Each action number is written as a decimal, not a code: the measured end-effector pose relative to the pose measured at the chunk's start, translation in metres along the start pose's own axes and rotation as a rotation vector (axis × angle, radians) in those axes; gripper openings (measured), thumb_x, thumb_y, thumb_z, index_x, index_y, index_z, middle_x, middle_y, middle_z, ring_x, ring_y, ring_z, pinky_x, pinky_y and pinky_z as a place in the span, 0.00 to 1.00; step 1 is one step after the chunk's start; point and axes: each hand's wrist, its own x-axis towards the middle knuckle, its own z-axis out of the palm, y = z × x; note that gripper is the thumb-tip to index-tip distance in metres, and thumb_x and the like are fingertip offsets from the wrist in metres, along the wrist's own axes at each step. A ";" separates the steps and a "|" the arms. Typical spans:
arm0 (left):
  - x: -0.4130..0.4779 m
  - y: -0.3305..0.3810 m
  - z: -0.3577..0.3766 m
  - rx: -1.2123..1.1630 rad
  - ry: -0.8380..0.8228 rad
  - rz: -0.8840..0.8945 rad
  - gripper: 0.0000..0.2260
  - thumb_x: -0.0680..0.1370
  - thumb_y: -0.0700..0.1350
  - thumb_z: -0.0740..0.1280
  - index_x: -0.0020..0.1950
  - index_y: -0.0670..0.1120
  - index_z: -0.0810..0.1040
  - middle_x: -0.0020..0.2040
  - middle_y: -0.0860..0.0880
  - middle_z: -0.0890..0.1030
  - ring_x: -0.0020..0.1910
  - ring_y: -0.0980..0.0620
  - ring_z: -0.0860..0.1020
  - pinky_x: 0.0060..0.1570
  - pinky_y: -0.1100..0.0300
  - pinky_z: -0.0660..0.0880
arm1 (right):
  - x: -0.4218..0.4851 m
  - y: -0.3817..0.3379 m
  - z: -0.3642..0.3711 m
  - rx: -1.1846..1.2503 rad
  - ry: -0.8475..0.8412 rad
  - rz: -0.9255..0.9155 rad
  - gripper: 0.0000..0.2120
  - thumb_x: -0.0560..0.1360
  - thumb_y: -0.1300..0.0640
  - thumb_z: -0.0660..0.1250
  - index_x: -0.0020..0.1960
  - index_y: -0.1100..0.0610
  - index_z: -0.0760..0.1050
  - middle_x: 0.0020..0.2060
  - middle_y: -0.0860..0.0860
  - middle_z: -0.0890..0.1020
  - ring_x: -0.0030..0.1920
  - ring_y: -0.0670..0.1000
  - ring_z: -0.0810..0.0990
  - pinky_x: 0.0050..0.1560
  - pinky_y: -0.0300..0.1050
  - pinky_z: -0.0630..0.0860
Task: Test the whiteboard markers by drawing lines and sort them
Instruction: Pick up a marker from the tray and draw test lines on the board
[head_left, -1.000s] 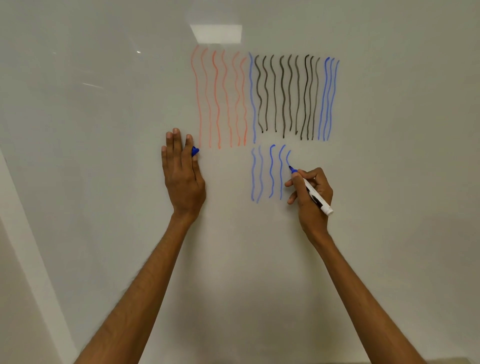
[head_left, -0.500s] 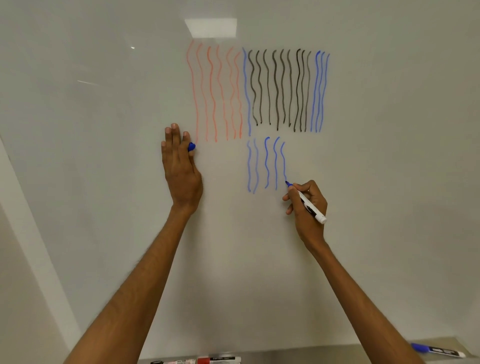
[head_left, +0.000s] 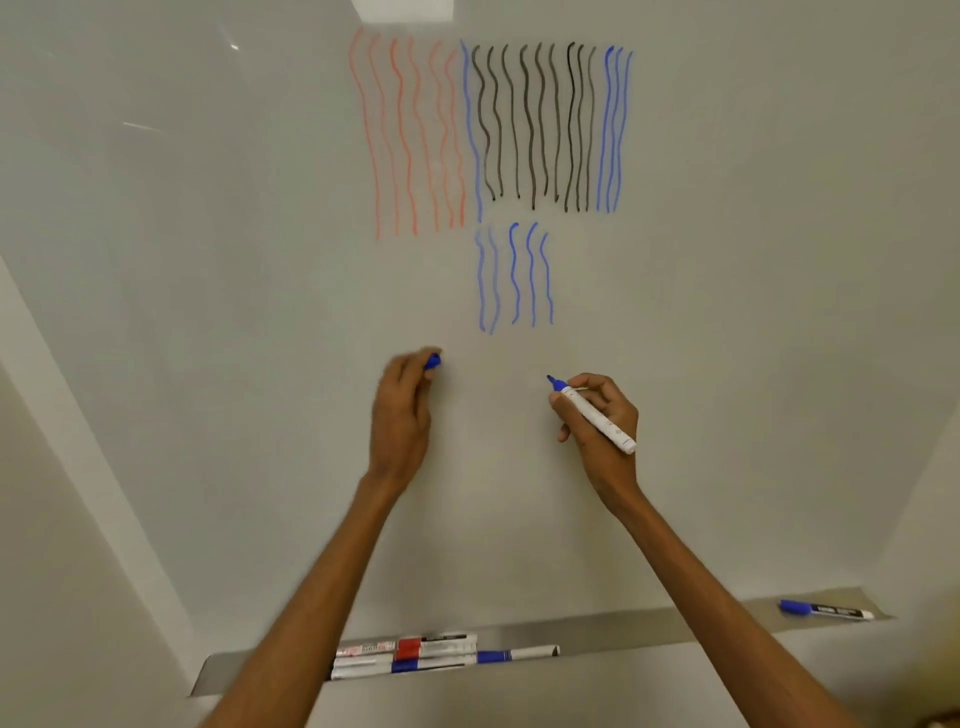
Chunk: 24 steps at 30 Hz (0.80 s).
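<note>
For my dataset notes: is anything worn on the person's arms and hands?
The left forearm and right forearm are bare, with no sleeves in view. The left hand and right hand wear no gloves, watch or bracelet; no ring is visible.

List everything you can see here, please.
whiteboard: one, white, fills the view
red lines: six, red-orange, top row, leftmost
black lines: nine, black, top row, middle
upper blue lines: four, blue, one after the red, three far right
lower blue lines: five, blue, second row beneath
tray: one, grey, under the board
tray markers: several, count unclear, red and blue, tray's left
lone marker: one, blue cap, tray's right end
held marker: one, white with blue tip, uncapped, right hand
cap: one, blue, left hand
left hand: one, holds the cap
right hand: one, holds the held marker
</note>
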 end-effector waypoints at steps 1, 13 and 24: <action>-0.021 0.007 0.006 -0.050 -0.060 -0.018 0.12 0.83 0.37 0.61 0.64 0.40 0.78 0.58 0.45 0.79 0.59 0.49 0.78 0.62 0.50 0.74 | -0.008 0.004 0.001 0.019 -0.010 0.029 0.07 0.75 0.64 0.72 0.51 0.64 0.76 0.36 0.55 0.81 0.27 0.52 0.75 0.30 0.38 0.72; -0.146 0.038 0.031 -0.350 -0.332 -0.342 0.12 0.81 0.41 0.67 0.63 0.47 0.81 0.56 0.55 0.83 0.55 0.56 0.80 0.55 0.67 0.74 | -0.077 0.038 -0.027 0.001 -0.055 0.308 0.04 0.77 0.56 0.69 0.49 0.56 0.82 0.34 0.52 0.84 0.24 0.50 0.77 0.23 0.39 0.67; -0.189 0.043 0.044 -0.338 -0.463 -0.408 0.12 0.80 0.42 0.67 0.63 0.52 0.77 0.56 0.55 0.82 0.55 0.61 0.78 0.55 0.71 0.73 | -0.117 0.076 -0.038 -0.121 -0.103 0.409 0.08 0.76 0.57 0.71 0.48 0.62 0.82 0.34 0.55 0.84 0.23 0.51 0.77 0.22 0.37 0.69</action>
